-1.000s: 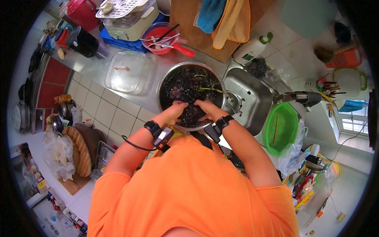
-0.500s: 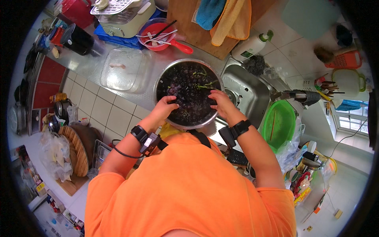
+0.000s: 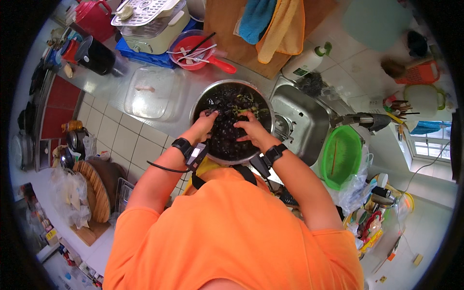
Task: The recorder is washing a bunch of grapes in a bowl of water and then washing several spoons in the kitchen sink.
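Note:
A round steel bowl (image 3: 197, 99) holds many dark, round fruits, which look like grapes (image 3: 227, 130), wet and with green stems (image 3: 244, 111) among them. My left hand (image 3: 205, 125) reaches over the bowl's left side, its fingertips among the grapes and partly hidden. On the other side, my right hand (image 3: 254, 131) lies over the grapes with fingers spread, the upper ones close to the stems. Neither hand visibly grips anything.
Right of the bowl is a steel sink (image 3: 309, 121), with a green basin (image 3: 342, 157) beyond. A clear lidded container (image 3: 152, 92) lies left on the counter. Behind stand a red strainer (image 3: 193, 50), a wooden board (image 3: 222, 21) with cloths, and a white pump bottle (image 3: 304, 63).
Both hands have moved inward from the bowl's rim, the right one farther toward the middle. The grapes and stems have shifted; the stems now lie nearer the centre.

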`<state>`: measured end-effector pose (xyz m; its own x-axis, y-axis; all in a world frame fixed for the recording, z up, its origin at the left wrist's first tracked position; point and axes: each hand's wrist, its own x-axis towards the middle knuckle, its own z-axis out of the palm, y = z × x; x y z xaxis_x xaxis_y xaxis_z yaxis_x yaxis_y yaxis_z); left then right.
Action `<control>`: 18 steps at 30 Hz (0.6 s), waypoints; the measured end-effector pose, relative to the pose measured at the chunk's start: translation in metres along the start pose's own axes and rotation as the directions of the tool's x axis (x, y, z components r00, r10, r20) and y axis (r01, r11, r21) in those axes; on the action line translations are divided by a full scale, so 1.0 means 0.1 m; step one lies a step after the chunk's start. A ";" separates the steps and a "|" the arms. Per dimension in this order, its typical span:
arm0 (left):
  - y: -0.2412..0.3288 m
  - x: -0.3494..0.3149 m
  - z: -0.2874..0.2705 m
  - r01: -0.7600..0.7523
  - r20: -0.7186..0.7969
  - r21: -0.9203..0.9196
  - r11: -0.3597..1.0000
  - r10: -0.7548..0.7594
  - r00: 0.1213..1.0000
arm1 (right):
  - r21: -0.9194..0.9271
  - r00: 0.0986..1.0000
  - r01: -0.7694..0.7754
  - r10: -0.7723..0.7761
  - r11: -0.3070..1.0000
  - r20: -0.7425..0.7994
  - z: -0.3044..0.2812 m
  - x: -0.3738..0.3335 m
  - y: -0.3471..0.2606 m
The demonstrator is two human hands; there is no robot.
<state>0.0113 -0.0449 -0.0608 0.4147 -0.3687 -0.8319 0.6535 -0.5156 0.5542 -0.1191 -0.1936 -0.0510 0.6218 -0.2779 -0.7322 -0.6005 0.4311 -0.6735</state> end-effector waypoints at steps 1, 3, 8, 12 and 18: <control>-0.02 -0.01 -0.02 -0.049 0.092 0.042 0.998 0.045 0.995 | -0.111 0.997 0.080 -0.079 0.991 0.013 -0.05 -0.02 0.04; 0.04 -0.20 0.01 -0.150 0.212 0.100 0.984 0.126 0.969 | -0.184 0.994 0.111 -0.106 0.977 0.034 -0.17 -0.14 -0.03; 0.04 -0.09 -0.12 -0.397 0.348 0.390 0.831 0.266 0.899 | -0.362 0.940 0.332 -0.337 0.871 0.051 -0.34 -0.21 -0.09; 0.32 -0.12 -0.09 -0.297 0.161 0.152 0.943 0.273 0.948 | -0.044 0.944 0.090 -0.100 0.995 -0.315 -0.29 -0.15 -0.21; 0.51 0.51 0.15 -0.178 0.226 0.239 0.955 0.124 0.966 | 0.348 0.947 0.034 0.081 0.937 -0.310 -0.46 0.92 0.21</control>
<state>0.0562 -0.1015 -0.0743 0.3380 -0.5951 -0.7291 0.3990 -0.6111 0.6837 -0.0973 -0.2494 -0.1376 0.3839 -0.4946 -0.7797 -0.3668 0.6932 -0.6204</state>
